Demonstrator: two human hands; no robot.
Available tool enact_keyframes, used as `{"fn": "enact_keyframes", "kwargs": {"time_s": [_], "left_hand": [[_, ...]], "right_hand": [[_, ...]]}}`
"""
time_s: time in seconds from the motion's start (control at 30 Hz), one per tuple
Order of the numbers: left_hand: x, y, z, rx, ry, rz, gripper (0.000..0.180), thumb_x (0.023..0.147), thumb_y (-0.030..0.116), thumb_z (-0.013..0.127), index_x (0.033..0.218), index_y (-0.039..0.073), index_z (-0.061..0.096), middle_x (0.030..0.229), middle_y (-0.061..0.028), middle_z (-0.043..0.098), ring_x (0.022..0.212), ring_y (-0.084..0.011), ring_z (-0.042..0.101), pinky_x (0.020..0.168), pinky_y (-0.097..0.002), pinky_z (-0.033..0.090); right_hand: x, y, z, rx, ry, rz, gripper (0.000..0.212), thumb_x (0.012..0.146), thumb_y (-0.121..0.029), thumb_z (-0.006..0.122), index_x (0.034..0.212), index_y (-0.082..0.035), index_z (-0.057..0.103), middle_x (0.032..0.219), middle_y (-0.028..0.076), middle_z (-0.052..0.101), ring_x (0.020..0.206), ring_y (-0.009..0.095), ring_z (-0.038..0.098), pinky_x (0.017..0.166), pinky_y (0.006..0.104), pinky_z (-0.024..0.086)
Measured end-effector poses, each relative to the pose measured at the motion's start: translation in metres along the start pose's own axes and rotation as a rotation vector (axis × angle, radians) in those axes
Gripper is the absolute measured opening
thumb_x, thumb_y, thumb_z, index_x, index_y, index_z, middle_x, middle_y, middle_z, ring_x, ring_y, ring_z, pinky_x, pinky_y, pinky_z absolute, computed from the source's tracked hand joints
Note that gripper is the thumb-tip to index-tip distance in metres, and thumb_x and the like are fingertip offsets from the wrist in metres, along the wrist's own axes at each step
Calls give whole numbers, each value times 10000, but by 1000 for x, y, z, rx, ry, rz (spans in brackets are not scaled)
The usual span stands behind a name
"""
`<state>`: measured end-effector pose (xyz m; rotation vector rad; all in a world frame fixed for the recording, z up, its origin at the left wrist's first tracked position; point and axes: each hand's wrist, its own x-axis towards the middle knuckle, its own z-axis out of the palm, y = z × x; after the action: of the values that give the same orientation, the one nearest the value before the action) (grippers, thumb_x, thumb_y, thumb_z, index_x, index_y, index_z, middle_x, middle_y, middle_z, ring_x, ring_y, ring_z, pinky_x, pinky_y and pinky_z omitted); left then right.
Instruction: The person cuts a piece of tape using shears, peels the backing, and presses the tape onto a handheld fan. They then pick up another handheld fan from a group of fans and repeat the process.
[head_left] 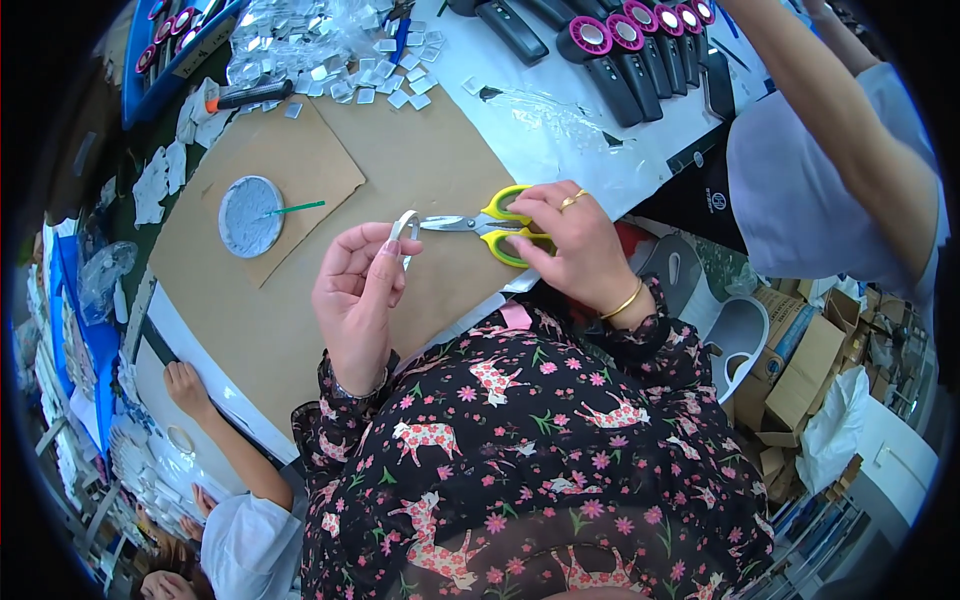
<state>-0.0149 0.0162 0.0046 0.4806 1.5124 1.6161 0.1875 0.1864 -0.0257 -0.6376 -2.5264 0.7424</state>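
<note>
White strip (402, 222) in left hand (358, 285), near scissors (468, 224) in right hand (578, 242)

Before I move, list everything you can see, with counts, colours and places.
Scissors: one, yellow-green handles, centre
Strip: one, white, left of scissors
Cardboard sheets: two, brown, centre
Dish: one, grey inside, left
Stick: one, green, in dish
Clear squares: many, transparent, top
Blue-handled tool: one, blue, top
Utility knife: one, orange and black, upper left
Crate: one, blue, upper left
Handheld devices: several, black, some pink-ringed, upper right
Boxes: several, brown, right
Crumpled wrap: one, white, right
Co-workers: at least two, pale tops, right and lower left
Left hand: one, black-sleeved, fingers pinching strip
Right hand: one, black-sleeved, fingers on scissors
</note>
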Motion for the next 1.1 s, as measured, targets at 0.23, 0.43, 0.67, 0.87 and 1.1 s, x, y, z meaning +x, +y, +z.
{"fn": "enact_keyframes", "kwargs": {"time_s": [0.23,0.43,0.67,0.87,1.1], "left_hand": [[-3,-4,-1,-30,14,6,162,1050,59,584,1192,-16,607,1007,-106,744,689,-34,535,584,-182,403],[-11,-4,-5,-30,32,-8,158,1043,59,592,1179,-18,611,990,-108,749,683,-36,553,578,-176,415],[-8,-5,-9,-18,41,-8,152,1044,71,601,1170,-12,619,973,-89,750,674,-26,547,567,-168,413],[-7,-6,-7,-46,-9,-24,154,1040,92,625,1162,-3,623,967,-56,742,680,-11,528,567,-155,406],[-2,-8,-7,-39,-14,-12,175,1036,109,640,1161,-12,628,968,-58,743,734,-23,583,608,-167,446]], "right_hand": [[-3,-7,0,-113,-90,-22,361,806,-168,795,1124,-40,680,1167,110,663,1049,308,620,887,423,500],[-5,-10,2,-143,-144,16,379,796,-167,785,1134,-33,679,1104,113,667,1013,328,628,875,439,507],[-18,-6,-6,306,-77,331,370,836,-107,795,1168,-2,671,1040,72,717,907,184,686,797,340,540],[-35,-2,-5,996,-192,577,362,850,-43,798,1184,17,669,1049,42,724,911,80,661,779,249,524],[-25,-28,-8,639,-147,421,335,823,-31,814,1122,18,673,1038,37,714,920,105,666,847,259,529]]}}
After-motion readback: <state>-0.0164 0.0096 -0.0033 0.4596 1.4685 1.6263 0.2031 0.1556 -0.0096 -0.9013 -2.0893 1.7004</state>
